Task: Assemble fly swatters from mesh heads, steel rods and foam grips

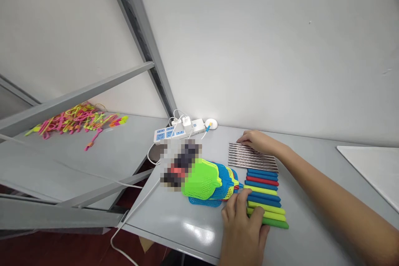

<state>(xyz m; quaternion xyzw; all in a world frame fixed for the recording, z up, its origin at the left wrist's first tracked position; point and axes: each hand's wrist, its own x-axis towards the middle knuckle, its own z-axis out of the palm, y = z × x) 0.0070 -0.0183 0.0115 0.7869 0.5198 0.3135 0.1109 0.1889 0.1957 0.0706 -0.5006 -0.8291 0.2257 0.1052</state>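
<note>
Head view, mesh paddles [202, 178] beside coloured sticks [263, 198], power strip [170, 134] behind

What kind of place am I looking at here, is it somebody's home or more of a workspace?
More likely a workspace, perhaps a small workshop: coloured tubes and metal rods lie in rows on a grey table, with a power strip near the wall.

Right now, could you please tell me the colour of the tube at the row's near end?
That tube is green, best seen in the head view.
</note>
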